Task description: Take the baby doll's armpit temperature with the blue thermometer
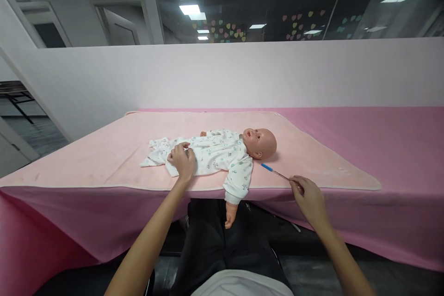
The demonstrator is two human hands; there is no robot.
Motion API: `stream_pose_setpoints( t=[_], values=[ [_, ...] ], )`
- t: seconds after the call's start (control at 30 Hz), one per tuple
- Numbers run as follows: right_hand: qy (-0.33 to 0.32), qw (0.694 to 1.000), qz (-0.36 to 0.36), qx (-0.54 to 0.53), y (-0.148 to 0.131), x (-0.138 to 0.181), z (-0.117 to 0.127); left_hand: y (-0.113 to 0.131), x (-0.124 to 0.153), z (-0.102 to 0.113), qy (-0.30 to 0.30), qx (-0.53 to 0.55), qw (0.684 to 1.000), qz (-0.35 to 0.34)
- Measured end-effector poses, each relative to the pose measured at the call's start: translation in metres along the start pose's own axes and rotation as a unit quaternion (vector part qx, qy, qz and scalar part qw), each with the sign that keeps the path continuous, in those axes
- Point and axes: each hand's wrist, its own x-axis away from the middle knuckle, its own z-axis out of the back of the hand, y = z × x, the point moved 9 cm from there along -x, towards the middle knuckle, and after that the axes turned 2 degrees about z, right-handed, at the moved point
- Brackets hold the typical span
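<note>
A baby doll (218, 152) in a white patterned sleepsuit lies on its back, head to the right and legs to the left. One of its arms hangs over the table's front edge. My left hand (182, 162) rests on the doll's leg area, its fingers curled down against the suit. Near the doll's head, my right hand (310, 198) pinches the end of a slim thermometer-like stick (280, 175). The stick's blue end points left toward the doll's shoulder and neck, apart from them, just above the mat.
A peach mat (114, 162) with a pale edge lies under the doll on a pink tablecloth (398, 157). Behind the table stands a low white wall (243, 74) topped by dark glass. My legs (222, 245) are under the table's front edge.
</note>
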Motion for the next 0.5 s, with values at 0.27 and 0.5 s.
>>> stream_pose_setpoints(
  t=[0.27, 0.5],
  values=[
    [0.036, 0.984, -0.132, -0.114, -0.015, -0.038, 0.049, 0.000, 0.001, -0.003, -0.017, -0.020, 1.000, -0.001],
    [-0.006, 0.985, -0.094, -0.142, -0.056, -0.069, 0.040, 0.000, 0.001, -0.004, -0.023, -0.026, 0.999, -0.002]
  ],
)
